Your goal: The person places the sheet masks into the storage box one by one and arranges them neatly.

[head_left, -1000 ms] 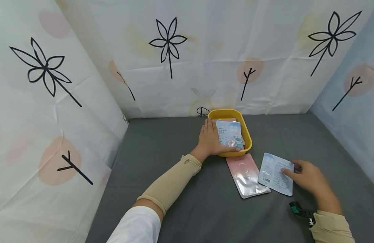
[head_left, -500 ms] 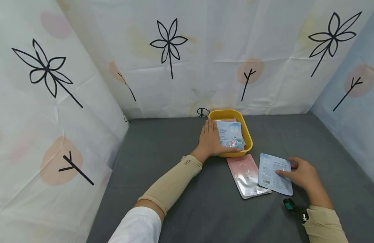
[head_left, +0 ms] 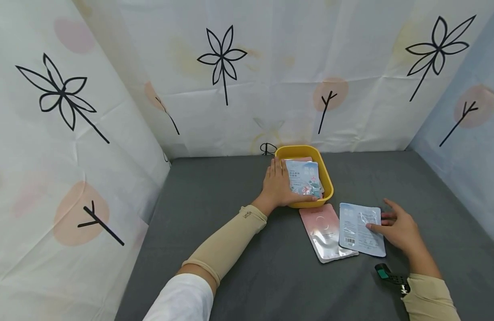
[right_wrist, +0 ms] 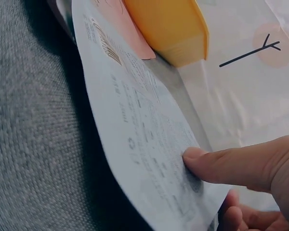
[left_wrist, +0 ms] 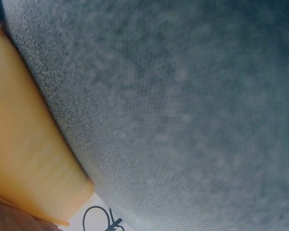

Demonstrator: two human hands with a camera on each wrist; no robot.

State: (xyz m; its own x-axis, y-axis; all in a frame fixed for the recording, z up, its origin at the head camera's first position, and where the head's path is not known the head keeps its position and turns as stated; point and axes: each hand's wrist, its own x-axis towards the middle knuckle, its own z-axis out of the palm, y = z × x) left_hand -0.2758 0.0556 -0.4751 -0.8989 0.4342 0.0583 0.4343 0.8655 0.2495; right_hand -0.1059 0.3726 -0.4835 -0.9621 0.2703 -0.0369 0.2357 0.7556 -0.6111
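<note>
My left hand [head_left: 276, 182] rests along the left side of a yellow basket [head_left: 329, 187], fingers straight and thumb stretched across its front end. Inside lie sheet mask packets, with a light blue flowered packet [head_left: 303, 176] on top. My right hand [head_left: 401, 229] pinches the right edge of another light blue sheet mask packet [head_left: 359, 227], printed side up with a barcode. In the right wrist view the thumb [right_wrist: 221, 166] presses on its face while other fingers sit behind the edge. That packet overlaps a pink and silver packet [head_left: 321, 232] lying in front of the basket.
Grey cloth [head_left: 214, 200] covers the table. White patterned fabric [head_left: 271, 67] hangs behind and at the left, and a bluish panel [head_left: 471, 156] stands at the right. A dark strap device [head_left: 391, 274] is on the right wrist.
My right hand has moved left, and the light blue packet has shifted slightly left with it. Its index finger now sticks up off the packet. The left hand and basket stay put.
</note>
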